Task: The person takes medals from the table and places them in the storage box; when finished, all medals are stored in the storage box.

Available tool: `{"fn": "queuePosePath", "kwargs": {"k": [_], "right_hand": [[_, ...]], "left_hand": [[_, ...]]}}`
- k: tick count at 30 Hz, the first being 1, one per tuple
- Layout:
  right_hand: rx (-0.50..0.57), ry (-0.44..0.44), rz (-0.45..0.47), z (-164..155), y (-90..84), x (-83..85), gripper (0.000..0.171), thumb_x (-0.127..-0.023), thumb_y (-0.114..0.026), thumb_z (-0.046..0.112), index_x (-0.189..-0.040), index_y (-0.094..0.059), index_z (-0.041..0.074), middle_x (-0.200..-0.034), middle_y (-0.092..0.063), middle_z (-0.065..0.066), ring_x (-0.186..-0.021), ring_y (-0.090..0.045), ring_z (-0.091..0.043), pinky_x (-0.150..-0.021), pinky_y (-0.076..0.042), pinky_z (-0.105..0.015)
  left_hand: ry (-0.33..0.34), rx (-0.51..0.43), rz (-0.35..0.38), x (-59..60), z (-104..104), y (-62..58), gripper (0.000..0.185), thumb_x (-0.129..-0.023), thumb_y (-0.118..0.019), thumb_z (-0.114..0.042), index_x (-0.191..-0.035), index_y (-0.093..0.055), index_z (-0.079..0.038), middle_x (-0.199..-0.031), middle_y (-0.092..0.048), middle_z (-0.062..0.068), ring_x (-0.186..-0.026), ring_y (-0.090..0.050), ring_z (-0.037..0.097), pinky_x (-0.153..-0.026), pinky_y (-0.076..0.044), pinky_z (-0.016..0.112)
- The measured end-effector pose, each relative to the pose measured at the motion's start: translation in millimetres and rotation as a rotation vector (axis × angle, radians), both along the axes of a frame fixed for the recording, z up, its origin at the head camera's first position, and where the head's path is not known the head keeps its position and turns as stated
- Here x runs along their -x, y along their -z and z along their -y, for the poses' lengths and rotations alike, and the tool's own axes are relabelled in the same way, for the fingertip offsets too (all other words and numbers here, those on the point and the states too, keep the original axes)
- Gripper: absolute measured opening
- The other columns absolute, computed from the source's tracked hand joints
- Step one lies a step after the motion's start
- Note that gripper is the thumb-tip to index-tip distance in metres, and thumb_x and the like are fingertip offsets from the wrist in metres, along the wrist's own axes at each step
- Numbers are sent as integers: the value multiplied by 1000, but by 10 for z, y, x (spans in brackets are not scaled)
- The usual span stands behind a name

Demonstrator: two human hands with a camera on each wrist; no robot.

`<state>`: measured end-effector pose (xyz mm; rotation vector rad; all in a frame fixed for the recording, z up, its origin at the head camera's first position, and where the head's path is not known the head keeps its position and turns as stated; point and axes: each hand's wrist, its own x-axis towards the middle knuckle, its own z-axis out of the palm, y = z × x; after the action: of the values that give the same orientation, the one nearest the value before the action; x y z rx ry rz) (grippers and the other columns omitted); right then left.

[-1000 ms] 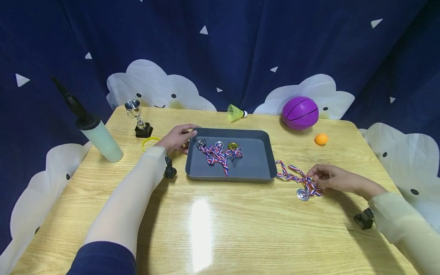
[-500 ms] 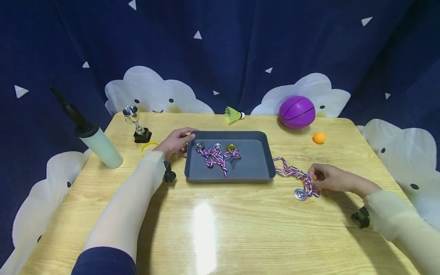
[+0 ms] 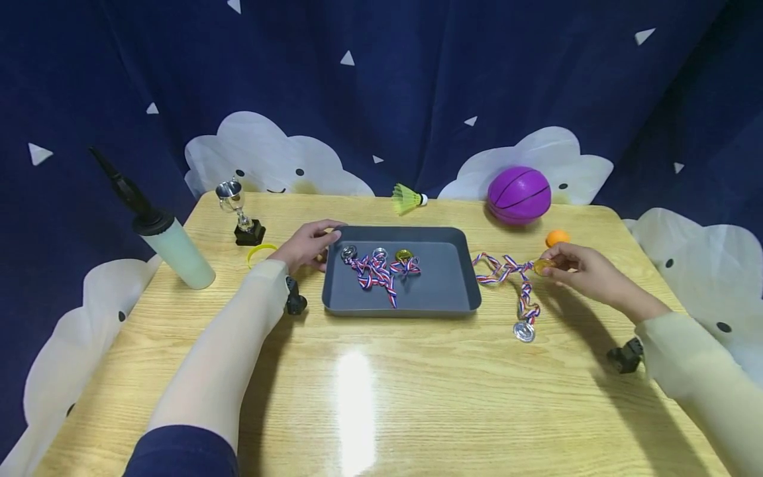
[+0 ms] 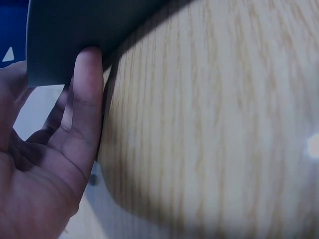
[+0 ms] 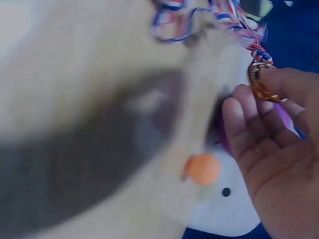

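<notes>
Head view: the right hand (image 3: pixel 581 268) pinches a small gold medal (image 3: pixel 542 266) between thumb and fingertips, held just above the pale wooden table (image 3: pixel 381 391). Its red, white and blue striped ribbon (image 3: pixel 503 268) trails away from the fingers toward the near right wall of the shallow grey plastic tray (image 3: pixel 444 281), and a second strand drops down to a silver medal (image 3: pixel 524 331) lying flat on the wood, nearer the person than the fingers. Just beyond the knuckles sits a small orange ball (image 3: pixel 557 238), and farther back a purple rubber basketball (image 3: pixel 519 195).

The left hand (image 3: pixel 306 243) rests with relaxed fingers against the tray's far left corner, thumb on the rim. In the left wrist view a straight fingertip (image 4: pixel 88 64) touches the grey edge. Inside the tray, just past those fingers, lie three more medals with tangled ribbons (image 3: pixel 378 266).

In front of both hands the tabletop stretches wide and glossy. Dark blue curtains with white clouds (image 3: pixel 381 86) close in behind.
</notes>
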<state>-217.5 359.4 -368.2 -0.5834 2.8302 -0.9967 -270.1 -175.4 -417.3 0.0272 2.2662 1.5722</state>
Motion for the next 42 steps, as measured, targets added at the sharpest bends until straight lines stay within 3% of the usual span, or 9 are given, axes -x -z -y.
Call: {"fn": "queuePosePath", "kwargs": {"k": [5, 9, 16, 20, 24, 27, 30, 37, 42], "right_hand": [[163, 13, 53, 94, -285, 115, 18, -103, -63, 1, -117, -64, -9, -90, -72, 11, -81, -68, -1, -71, -58, -15], [228, 19, 64, 245, -520, 212, 17, -102, -65, 2, -118, -64, -4, -90, -73, 12, -80, -71, -2, -71, -60, -16], [272, 30, 104, 662, -887, 315, 17, -103, -68, 11, -120, -66, 8, -93, -73, 11, -82, -72, -6, -75, -61, -19], [328, -67, 196, 948, -967, 381, 16, -104, -66, 11, -119, -71, 14, -91, -75, 8, -79, -69, -7, -74, -61, -20], [288, -172, 281, 1255, -847, 473, 20, -106, -62, 8, -123, -70, 5, -92, -74, 6, -81, -70, -7, -77, -63, -25], [198, -237, 332, 1478, -638, 562, 25, -106, -60, 7, -127, -65, -6, -94, -73, 2, -82, -70, -8, -81, -64, -29], [111, -285, 357, 1676, -396, 666, 25, -105, -59, 4, -125, -64, -11, -93, -72, -5, -79, -68, -8, -77, -63, -30], [-106, -274, 299, 1965, -47, 820, 15, -99, -57, -7, -112, -65, -11, -92, -72, -21, -76, -66, -15, -70, -61, -29], [-195, -242, 292, 2071, 58, 856, 14, -95, -63, -6, -108, -65, -10, -92, -72, -20, -74, -65, -16, -69, -60, -28]], "left_hand": [[2, -2, 3, 7, -3, 4, 43, -113, -47, -31, -156, -49, -27, -122, -59, 14, -74, -56, 16, -64, -62, 31], [4, -14, 8, -6, -1, -13, 44, -113, -47, -32, -157, -49, -27, -127, -58, 14, -75, -56, 16, -64, -60, 28], [7, -28, 52, -181, -75, -279, 47, -114, -45, -25, -161, -44, -19, -134, -56, 23, -78, -57, 19, -69, -61, 34], [0, -31, 46, -105, -46, -159, 47, -114, -45, -27, -160, -44, -22, -134, -56, 22, -78, -56, 19, -67, -60, 32], [1, -33, 23, -32, -3, -35, 45, -113, -46, -31, -159, -47, -25, -129, -57, 18, -77, -56, 17, -64, -60, 29], [5, -32, 11, -20, 22, -3, 45, -113, -46, -32, -158, -48, -26, -127, -57, 16, -77, -57, 16, -65, -60, 28], [3, -22, 4, -18, 45, -2, 45, -113, -46, -32, -157, -48, -26, -125, -57, 15, -77, -56, 16, -65, -60, 28], [15, -25, 5, -12, 30, 16, 45, -113, -46, -32, -158, -48, -26, -127, -58, 16, -77, -58, 16, -65, -60, 28], [4, -19, 3, -23, 16, 3, 45, -113, -46, -34, -157, -49, -27, -122, -58, 14, -77, -55, 17, -63, -59, 28]]}}
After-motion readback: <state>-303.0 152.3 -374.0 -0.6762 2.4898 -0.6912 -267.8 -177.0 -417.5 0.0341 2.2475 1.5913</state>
